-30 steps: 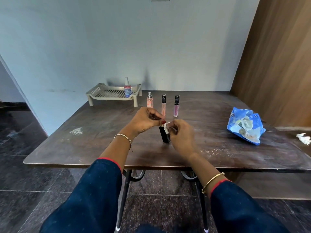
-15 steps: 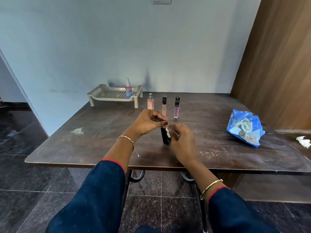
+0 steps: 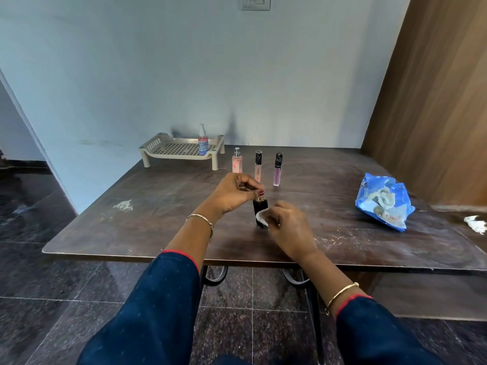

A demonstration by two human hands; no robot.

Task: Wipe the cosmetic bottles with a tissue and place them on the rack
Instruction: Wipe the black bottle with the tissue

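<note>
The black bottle point(image 3: 259, 206) was pinched at its top by the left hand point(image 3: 234, 192), the tissue point(image 3: 262, 219) by the right hand point(image 3: 287, 225). Light, steady rubbing was advised, so that the bottle was not tipped.

Black bottle point(image 3: 260, 210): stood upright, top pinched by left hand point(image 3: 232, 193) fingers.
Tissue point(image 3: 261, 218): white, pressed against bottle's side by right hand point(image 3: 290, 227) fingers.
Three slim bottles point(image 3: 258, 164): upright, just beyond fingers.
Rack point(image 3: 181, 151): beige, farther beyond, held one spray bottle point(image 3: 203, 140).
</note>
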